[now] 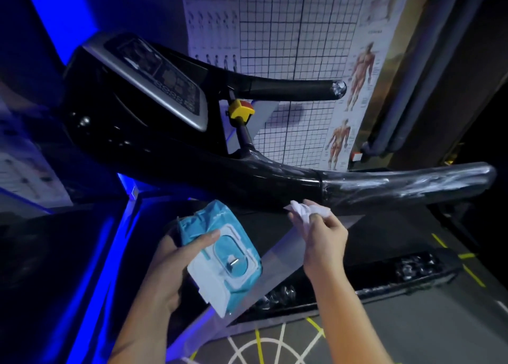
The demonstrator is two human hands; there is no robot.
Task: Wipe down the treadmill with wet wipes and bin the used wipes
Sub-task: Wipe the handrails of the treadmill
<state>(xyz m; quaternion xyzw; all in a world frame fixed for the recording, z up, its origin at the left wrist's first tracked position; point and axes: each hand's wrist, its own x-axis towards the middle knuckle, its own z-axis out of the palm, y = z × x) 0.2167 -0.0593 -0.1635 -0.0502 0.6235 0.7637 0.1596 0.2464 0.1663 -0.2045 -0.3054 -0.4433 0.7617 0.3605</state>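
Note:
A black treadmill fills the view, its near handrail wrapped in shiny film and its console tilted at upper left. My left hand grips a blue-and-white pack of wet wipes, lid side up, with the thumb lying across its top. My right hand holds a crumpled white wipe between its fingers, just under the near handrail and close to it. Whether the wipe touches the rail cannot be told.
The far handrail juts right above a yellow-and-red safety key. A grid chart and anatomy poster hang on the wall behind. The treadmill's side rail runs below my right hand. Floor with yellow and white lines lies at the bottom.

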